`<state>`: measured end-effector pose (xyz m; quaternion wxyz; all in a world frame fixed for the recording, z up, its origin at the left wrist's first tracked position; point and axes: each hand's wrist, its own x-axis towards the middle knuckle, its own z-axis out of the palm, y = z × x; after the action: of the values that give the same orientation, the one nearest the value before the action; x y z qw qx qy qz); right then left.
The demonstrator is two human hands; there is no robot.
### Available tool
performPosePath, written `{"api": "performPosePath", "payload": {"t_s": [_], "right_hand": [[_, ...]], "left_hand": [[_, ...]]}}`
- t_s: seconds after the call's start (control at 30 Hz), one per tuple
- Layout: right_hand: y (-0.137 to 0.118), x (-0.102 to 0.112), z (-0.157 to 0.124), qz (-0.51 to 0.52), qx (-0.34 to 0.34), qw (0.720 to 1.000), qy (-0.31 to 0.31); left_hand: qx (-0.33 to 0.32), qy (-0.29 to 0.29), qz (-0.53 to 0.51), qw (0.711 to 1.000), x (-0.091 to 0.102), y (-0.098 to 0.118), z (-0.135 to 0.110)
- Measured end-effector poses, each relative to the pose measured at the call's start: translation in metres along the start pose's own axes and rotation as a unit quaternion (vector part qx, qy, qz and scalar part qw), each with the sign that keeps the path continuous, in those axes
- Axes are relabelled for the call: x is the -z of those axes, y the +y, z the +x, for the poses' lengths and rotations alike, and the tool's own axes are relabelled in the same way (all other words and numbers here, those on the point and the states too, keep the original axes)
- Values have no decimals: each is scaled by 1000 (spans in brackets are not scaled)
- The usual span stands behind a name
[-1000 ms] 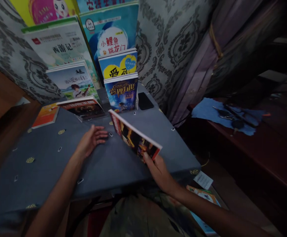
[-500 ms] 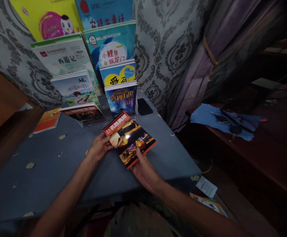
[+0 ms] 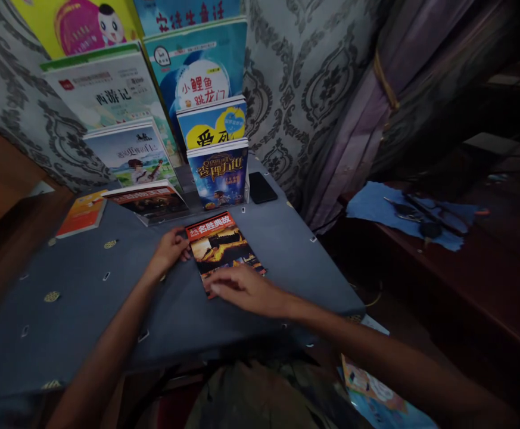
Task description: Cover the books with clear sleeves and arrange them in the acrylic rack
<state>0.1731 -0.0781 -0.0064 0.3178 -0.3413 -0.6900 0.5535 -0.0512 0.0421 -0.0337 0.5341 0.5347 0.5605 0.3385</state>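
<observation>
A book with a red title band and an orange night-scene cover lies flat on the grey table cloth, in front of two rows of leaning books. My left hand rests at the book's left edge, fingertips touching it, fingers loosely spread. My right hand lies flat over the book's lower part, palm down, fingers stretched toward the left.
Several books lean in rows against the patterned wall. An orange book and a dark-covered book lie at the left. A black phone lies beside them. More books lie on the floor at right. A blue cloth covers a dark bench.
The book was held tilted up in my right hand, then taken in both hands, and now lies flat on the table. My right hand moved onto its cover.
</observation>
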Motion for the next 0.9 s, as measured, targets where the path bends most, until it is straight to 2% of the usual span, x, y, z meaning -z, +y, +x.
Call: {"api": "performPosePath", "payload": {"t_s": [0.07,0.17,0.23,0.3,0.37,0.47,0.57,0.73,0.9], "right_hand": [[2,15,21,-162,65,983,63],[14,28,55,-300,121,944,70],[25,32,75,-365,134,920,48],[35,34,92,-414,133,899,42],[42,38,105,-448,122,885,36],[49,47,113,-466,99,878,42],[56,61,111,-464,71,880,73],[68,83,98,-451,26,884,124],[80,99,94,-388,40,909,150]], "left_hand": [[-26,13,45,999,4,0,3],[-120,64,162,977,1,1,4],[-207,106,259,938,-6,0,0],[-256,117,348,894,-15,-1,-5],[-258,107,422,863,-23,-3,-11],[-239,103,482,837,-30,-5,-16],[-225,101,498,832,-31,-7,-17],[-221,91,462,854,-31,-9,-11],[-221,63,438,869,-29,-7,-2]]}}
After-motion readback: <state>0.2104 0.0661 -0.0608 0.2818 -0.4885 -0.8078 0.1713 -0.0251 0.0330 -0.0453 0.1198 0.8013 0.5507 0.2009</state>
